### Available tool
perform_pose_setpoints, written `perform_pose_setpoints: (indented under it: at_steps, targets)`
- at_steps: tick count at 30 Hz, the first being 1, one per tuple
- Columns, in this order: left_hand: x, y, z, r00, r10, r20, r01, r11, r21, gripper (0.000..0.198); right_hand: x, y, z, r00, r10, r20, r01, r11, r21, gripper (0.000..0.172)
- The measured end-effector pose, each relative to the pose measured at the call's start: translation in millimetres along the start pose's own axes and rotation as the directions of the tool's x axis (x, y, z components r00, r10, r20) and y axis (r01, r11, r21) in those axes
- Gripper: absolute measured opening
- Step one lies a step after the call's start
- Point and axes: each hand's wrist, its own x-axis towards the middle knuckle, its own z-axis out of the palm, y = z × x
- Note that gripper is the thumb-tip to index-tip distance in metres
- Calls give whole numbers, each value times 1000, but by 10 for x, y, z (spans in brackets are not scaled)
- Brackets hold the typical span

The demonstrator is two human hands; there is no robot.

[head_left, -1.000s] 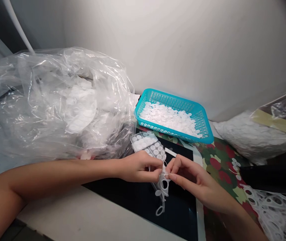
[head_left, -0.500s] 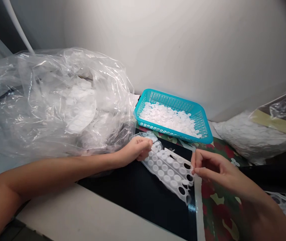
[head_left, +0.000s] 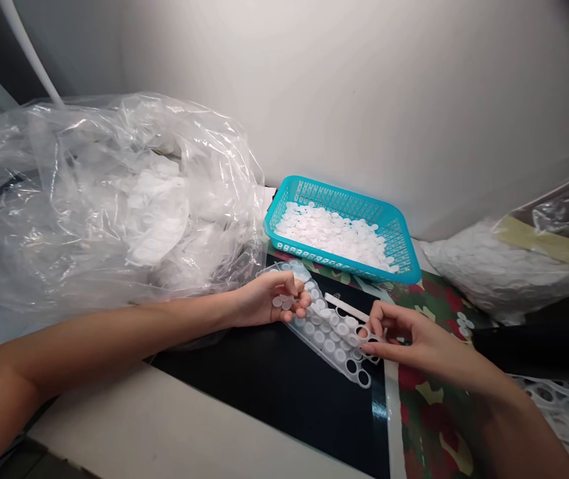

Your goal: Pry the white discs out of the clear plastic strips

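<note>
Quick look at the setup: everything sort of sits around the teal basket (head_left: 344,263), a plastic mesh one full of loose discs (head_left: 329,236). Right in front of the basket, a flexible white sheet (head_left: 327,332) lies flat on a black mat (head_left: 264,399). Most of its round pockets have discs in them, but the end farthest from the basket has open holes (head_left: 363,378). Lying flat like that, the sheet seems to give both hands an easy, stable spot to work.

The left hand (head_left: 269,299) is just left of the sheet, fingers curled in, with a few pinched discs (head_left: 282,301) held at the fingertips. Looks like the curl is what keeps those little things from dropping. The right hand (head_left: 409,339) is in front of the basket's right corner, with thumb and fingertips closed on the sheet's edge by the holes, probably to keep it from sliding. So the hands are apart, each doing its own thing.

Left of the basket there's a big clear bag (head_left: 115,199) stuffed with more white pieces. To its right sits a fuller bag of white discs (head_left: 504,273), and a camo-print cloth (head_left: 434,426) lies in front of that, within easy reach.
</note>
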Motion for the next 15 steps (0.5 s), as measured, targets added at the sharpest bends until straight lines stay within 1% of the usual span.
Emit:
perform_pose_setpoints:
  at_steps: [3,6,7,8,9,10,11,12,13,14,15]
  targets:
    - [4,-11,22,999,-17,45,15,999,41,17,20,9,39,999,-18,-51,21,998,66,34]
    - [-19,-43,79,999,-28,42,24,996,82,16,40,-52,119,997,-45,-67,55,988,147,35]
    - [-35,-60,103,999,-17,29,13,991,135,16,46,-82,157,996,-56,-66,66,983,171,35]
    - [-55,-82,126,1000,12,16,-16,972,235,15,51,-113,199,996,-66,-66,77,978,193,34]
    - [-78,-105,148,998,61,13,-62,928,368,15,56,-143,244,995,-76,-71,90,973,214,34]
    - [-101,-131,165,992,123,30,-120,846,520,17,61,-169,289,994,-82,-79,98,968,230,34]
    - [-123,-156,177,982,178,66,-177,733,657,21,66,-191,333,992,-89,-89,109,963,245,34]
    - [-141,-180,184,970,217,109,-222,616,756,25,70,-209,372,991,-95,-95,116,960,256,34]
    - [-154,-201,186,960,239,148,-254,512,820,28,74,-223,407,990,-100,-97,122,958,261,34]
    - [-163,-218,184,952,251,175,-272,434,859,30,76,-235,437,990,-104,-98,127,957,260,33]
    - [-168,-229,179,947,256,192,-281,377,882,31,75,-245,460,990,-107,-98,128,960,249,32]
